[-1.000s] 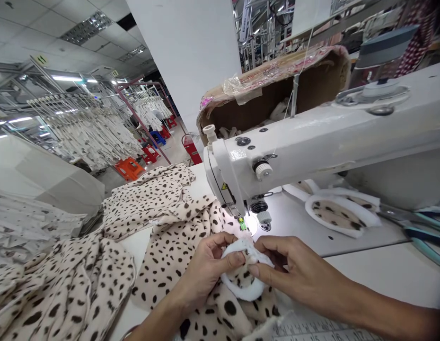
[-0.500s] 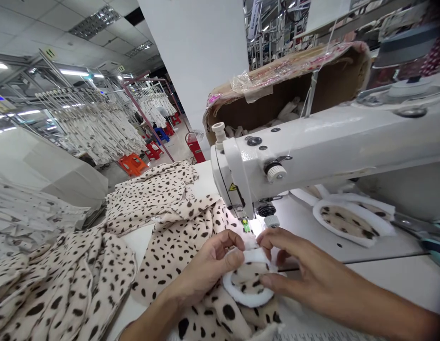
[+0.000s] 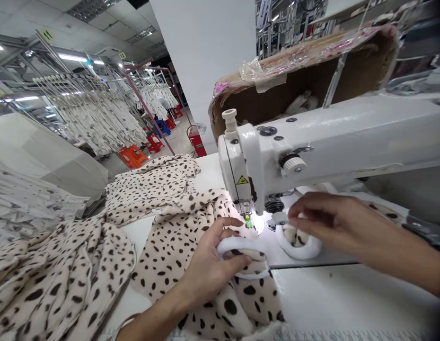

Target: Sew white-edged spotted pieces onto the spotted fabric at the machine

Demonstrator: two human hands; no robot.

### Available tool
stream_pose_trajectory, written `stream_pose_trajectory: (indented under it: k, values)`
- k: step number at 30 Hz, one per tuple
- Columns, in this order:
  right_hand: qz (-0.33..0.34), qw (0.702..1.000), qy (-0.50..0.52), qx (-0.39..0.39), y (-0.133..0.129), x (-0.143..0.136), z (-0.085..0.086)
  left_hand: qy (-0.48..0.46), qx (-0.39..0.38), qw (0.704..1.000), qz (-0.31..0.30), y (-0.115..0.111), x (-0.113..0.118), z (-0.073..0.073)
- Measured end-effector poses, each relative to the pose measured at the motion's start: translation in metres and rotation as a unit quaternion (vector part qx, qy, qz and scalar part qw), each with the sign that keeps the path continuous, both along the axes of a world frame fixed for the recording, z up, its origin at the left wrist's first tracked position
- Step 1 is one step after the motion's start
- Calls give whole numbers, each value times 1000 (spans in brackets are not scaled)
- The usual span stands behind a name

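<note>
My left hand (image 3: pixel 216 260) is closed on an oval spotted fabric piece with a white fluffy edge (image 3: pixel 237 244), its thumb lying across the middle. This piece rests over spotted cloth (image 3: pixel 177 232), just in front of the sewing machine's green presser foot (image 3: pixel 248 221). Right of the needle, my right hand (image 3: pixel 333 220) pinches a second white-edged spotted piece (image 3: pixel 305 250) over the machine bed. Part of that piece is hidden behind the fingers.
The white sewing machine (image 3: pixel 333 137) spans the right side, with an open cardboard box (image 3: pixel 312 90) behind it. More spotted cloth (image 3: pixel 64 279) lies in heaps at left. Another white-edged piece (image 3: pixel 386 208) and dark-handled scissors (image 3: pixel 422 232) lie far right.
My right hand has let go of the first oval piece and moved right, taking hold of a second one and bringing it leftward. My left hand keeps the first piece near the presser foot.
</note>
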State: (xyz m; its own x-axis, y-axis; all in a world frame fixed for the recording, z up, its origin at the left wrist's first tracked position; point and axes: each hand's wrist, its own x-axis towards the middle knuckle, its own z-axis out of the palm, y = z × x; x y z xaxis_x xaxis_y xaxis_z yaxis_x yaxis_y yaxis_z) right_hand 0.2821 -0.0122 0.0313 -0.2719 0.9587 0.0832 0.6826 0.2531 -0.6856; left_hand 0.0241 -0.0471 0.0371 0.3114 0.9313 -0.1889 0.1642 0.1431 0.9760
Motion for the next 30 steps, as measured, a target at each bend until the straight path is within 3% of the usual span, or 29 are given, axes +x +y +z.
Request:
stream_pose_trajectory:
  k: [3, 7, 10, 14, 19, 24, 26, 28, 30]
  values:
    - [99, 987, 114, -52, -18, -26, -2, -9, 7, 1000, -8, 0, 2, -1]
    - [116, 978, 166, -46, -31, -45, -19, -32, -6, 999, -6, 4, 2, -2]
    - [111, 980, 165, -11, -32, -49, -31, -34, -11, 999, -2, 6, 1, -3]
    - [111, 982, 152, -14, -31, -52, -33, 7, 14, 1000, -2, 5, 0, -6]
    - [147, 982, 106, -56, -35, -55, -30, 88, 115, 988, -60, 3, -2, -6]
    - [160, 983, 81, -40, -34, -56, -35, 152, 194, 961, -124, 4, -3, -7]
    - [160, 985, 59, 3, -35, -55, -37, 172, 199, 955, -135, 4, -3, -7]
    - [153, 982, 24, 110, -38, -53, -37, 188, 191, 956, -119, 6, -5, -4]
    - [160, 959, -10, 235, -44, -53, -39, 209, 172, 958, -99, 10, -9, -1]
